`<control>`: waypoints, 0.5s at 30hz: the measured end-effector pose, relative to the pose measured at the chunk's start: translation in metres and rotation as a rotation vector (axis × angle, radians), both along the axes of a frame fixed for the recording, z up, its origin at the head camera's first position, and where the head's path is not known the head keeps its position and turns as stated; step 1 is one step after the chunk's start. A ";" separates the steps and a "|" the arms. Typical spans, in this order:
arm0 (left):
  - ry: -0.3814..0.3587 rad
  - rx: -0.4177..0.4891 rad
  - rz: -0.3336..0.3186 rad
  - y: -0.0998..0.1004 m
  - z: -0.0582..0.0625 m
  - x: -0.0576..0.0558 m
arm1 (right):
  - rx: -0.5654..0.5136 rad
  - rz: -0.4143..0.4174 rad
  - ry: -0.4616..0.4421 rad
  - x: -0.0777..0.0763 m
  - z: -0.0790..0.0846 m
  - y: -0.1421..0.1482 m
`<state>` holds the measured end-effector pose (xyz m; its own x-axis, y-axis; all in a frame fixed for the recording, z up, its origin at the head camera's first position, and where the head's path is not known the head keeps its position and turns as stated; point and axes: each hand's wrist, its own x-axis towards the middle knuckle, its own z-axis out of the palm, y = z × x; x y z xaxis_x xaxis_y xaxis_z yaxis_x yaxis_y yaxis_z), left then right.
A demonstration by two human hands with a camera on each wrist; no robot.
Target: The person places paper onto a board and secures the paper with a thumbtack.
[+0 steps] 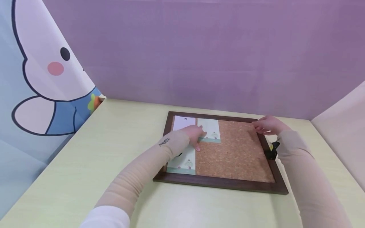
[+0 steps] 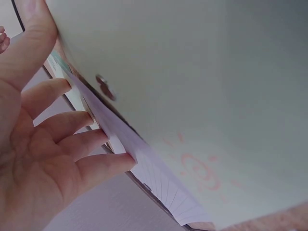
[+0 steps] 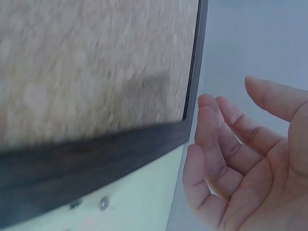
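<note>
A cork board (image 1: 236, 152) in a dark brown frame (image 1: 216, 183) lies flat on the table. Printed paper sheets cover its left part: a lilac one (image 1: 182, 123) at the upper left, a white one (image 1: 209, 126) beside it and another white one (image 1: 182, 164) below. My left hand (image 1: 194, 133) lies over these sheets with its fingers spread; in the left wrist view its fingertips (image 2: 126, 161) touch the lilac paper. At the far right corner of the frame is my right hand (image 1: 269, 125), fingers loosely bent, thumb apart, nothing visible between them.
A small black object with a yellow mark (image 1: 272, 151) sits at the frame's right side; its kind is unclear. The pale table (image 1: 122, 126) extends around the board. A purple backdrop (image 1: 182, 63) rises behind, and a cartoon-printed cloth (image 1: 42, 79) hangs at left.
</note>
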<state>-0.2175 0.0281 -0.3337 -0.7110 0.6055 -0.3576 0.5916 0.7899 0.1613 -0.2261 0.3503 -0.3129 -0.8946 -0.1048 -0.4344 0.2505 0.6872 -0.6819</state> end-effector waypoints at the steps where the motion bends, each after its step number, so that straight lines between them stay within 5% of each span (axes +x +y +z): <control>1: -0.002 -0.002 0.001 0.000 -0.001 0.000 | 0.002 0.001 -0.001 0.001 -0.001 0.003; 15: 0.004 -0.004 -0.002 0.001 -0.004 -0.002 | 0.099 0.006 -0.024 0.013 -0.007 0.041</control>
<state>-0.2198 0.0289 -0.3375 -0.7109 0.6057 -0.3573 0.5942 0.7891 0.1555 -0.2133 0.3910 -0.3201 -0.8833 -0.0652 -0.4643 0.2620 0.7525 -0.6042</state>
